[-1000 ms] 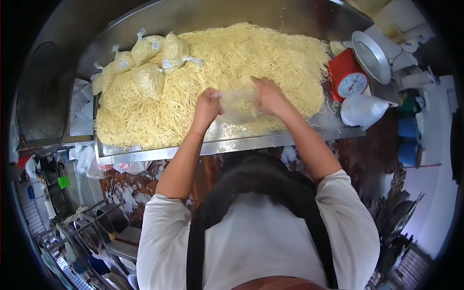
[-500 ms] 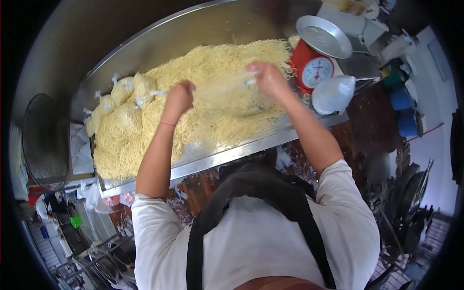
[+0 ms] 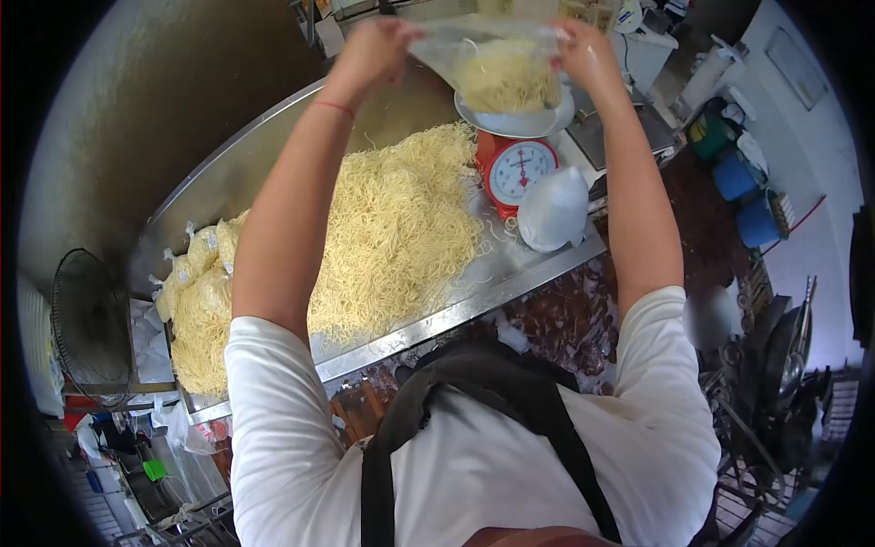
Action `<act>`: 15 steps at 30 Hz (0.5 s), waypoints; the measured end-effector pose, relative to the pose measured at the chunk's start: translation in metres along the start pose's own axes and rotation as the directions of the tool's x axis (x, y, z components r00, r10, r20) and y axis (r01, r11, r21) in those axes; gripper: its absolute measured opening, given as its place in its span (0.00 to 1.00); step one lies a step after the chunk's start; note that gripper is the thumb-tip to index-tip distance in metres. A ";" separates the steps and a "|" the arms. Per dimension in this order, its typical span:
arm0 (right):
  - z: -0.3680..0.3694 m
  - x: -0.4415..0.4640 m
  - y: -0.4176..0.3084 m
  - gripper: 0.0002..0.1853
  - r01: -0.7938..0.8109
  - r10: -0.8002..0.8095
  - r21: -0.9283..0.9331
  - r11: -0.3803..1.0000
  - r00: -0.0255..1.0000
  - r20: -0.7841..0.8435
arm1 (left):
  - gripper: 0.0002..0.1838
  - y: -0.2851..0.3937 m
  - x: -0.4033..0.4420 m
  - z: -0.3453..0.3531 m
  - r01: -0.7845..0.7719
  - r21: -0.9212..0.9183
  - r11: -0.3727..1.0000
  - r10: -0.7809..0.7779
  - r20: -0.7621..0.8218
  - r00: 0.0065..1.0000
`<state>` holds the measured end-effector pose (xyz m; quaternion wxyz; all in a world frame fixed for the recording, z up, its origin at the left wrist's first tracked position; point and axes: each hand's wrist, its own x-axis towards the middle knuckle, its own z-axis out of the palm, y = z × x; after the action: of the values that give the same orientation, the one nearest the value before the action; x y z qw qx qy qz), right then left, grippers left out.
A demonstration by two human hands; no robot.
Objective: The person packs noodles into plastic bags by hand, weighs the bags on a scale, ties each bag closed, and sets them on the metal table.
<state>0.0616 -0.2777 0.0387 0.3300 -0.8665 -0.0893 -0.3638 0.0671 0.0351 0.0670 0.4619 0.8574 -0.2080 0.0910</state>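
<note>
A clear plastic bag of yellow noodles (image 3: 510,80) hangs stretched between my hands. My left hand (image 3: 375,50) grips its left upper corner, and my right hand (image 3: 583,53) grips the right one. The bag's bottom is over the round metal pan (image 3: 558,113) of a red dial scale (image 3: 521,173); I cannot tell whether it rests on the pan. Below my hands, a large heap of loose noodles (image 3: 392,237) covers much of a metal tray (image 3: 474,305). A whitish, filled-looking plastic bag (image 3: 554,211) stands beside the scale.
Several tied bags of noodles (image 3: 202,251) lie at the tray's left end. A round wire-mesh strainer (image 3: 89,328) is at far left. To the right are blue buckets (image 3: 758,211) and a flat metal surface (image 3: 606,137). The floor (image 3: 574,319) looks wet.
Both hands have carried the bag of noodles forward from above the heap to over the scale's pan. The view has shifted, and the scale now sits nearer the middle.
</note>
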 end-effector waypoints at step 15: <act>-0.032 -0.043 -0.005 0.40 -0.025 0.019 -0.066 0.997 0.995 -0.093 | 0.15 -0.002 0.038 0.071 0.033 0.019 0.999 -0.032 -0.029 0.999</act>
<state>0.0105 -0.2912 0.0283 0.3084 -0.8602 -0.0521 -0.4028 0.0991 -0.0333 0.0391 0.4579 0.8637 -0.1865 0.0979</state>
